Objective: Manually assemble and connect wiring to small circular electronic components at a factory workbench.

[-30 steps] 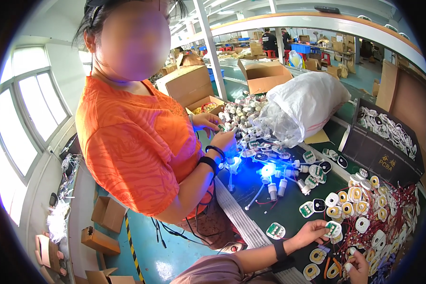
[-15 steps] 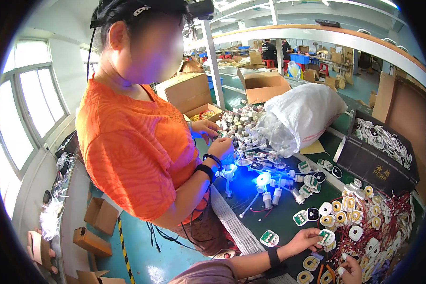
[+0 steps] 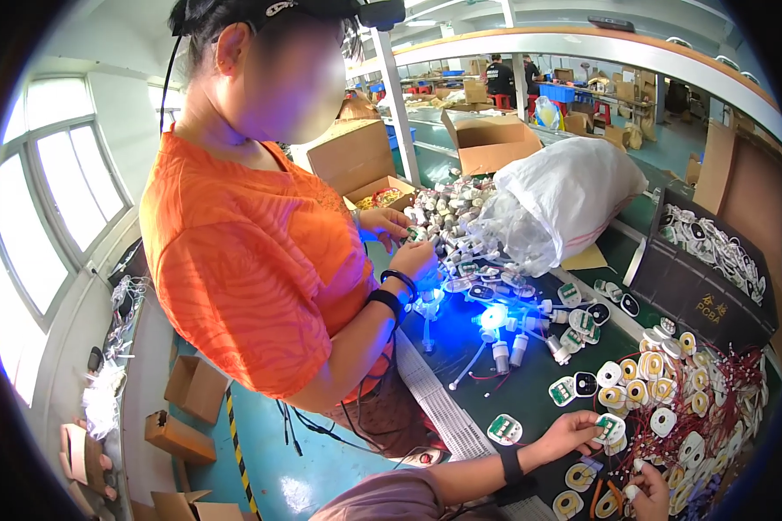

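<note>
My left hand (image 3: 569, 437) pinches a rounded white disc with a green circuit board (image 3: 611, 428) on its upper face. Close by, at the lower right, my right hand (image 3: 649, 495) is partly cut off by the picture's rim. White coverings sit on its fingertips, and its thumb and finger are apart with nothing visible between them. A similar white disc with a green board (image 3: 504, 429) lies left of my left hand. Beyond my hands spreads a heap of white and yellow ring-shaped parts (image 3: 652, 379) with thin red wires. Orange-handled pliers (image 3: 606, 499) lie between my wrists.
A co-worker in an orange shirt (image 3: 243, 260) stands at left, handling a small green-board part. Lit blue lamps (image 3: 493, 316) and white cylinders lie before them. Farther back are a white sack (image 3: 573, 195), a cardboard box (image 3: 495, 148) and a black crate (image 3: 699, 278) of white cables.
The whole view has shifted slightly, moving the scene right and mostly down. My left hand keeps its pinch on the disc; my right hand stays close to it with little change.
</note>
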{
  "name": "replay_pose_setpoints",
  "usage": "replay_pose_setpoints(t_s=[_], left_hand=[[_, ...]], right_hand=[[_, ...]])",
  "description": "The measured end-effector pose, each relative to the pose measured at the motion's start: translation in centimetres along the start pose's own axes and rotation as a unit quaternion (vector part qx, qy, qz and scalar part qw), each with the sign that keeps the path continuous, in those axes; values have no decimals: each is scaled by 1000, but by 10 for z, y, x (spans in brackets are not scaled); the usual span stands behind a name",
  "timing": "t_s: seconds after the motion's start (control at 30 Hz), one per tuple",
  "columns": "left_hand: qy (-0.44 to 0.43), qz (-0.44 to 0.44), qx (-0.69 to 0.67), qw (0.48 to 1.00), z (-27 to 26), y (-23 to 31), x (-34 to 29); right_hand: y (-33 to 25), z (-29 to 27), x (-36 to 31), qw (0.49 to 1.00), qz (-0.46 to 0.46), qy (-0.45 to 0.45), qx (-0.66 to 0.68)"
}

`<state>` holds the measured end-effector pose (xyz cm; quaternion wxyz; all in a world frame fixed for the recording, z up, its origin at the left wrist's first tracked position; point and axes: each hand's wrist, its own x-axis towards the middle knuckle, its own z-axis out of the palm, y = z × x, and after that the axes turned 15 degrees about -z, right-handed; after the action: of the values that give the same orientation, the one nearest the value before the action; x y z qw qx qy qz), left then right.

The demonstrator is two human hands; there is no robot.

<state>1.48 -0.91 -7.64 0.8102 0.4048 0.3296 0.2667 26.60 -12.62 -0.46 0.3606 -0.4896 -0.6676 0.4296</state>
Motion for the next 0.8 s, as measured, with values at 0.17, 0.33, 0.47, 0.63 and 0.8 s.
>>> replay_pose_setpoints(t_s=[0.17, 0.33, 0.47, 0.63, 0.8], left_hand=[[6, -2, -4, 1000, 1, 1, 0], [-3, 3, -11, 1000, 1, 1, 1], [4, 5, -6, 1000, 1, 1, 1], [5, 5, 3, 1000, 1, 1, 1], [2, 3, -7, 1000, 2, 3, -1]], right_hand=[[-5, 1, 3, 999, 1, -11, -30], [-4, 1, 1, 1000, 24, -4, -19], [0, 0, 0, 1000, 15, -1, -17], [-8, 2, 2, 1000, 23, -3, -15], [-6, 3, 2, 1000, 9, -4, -7]])
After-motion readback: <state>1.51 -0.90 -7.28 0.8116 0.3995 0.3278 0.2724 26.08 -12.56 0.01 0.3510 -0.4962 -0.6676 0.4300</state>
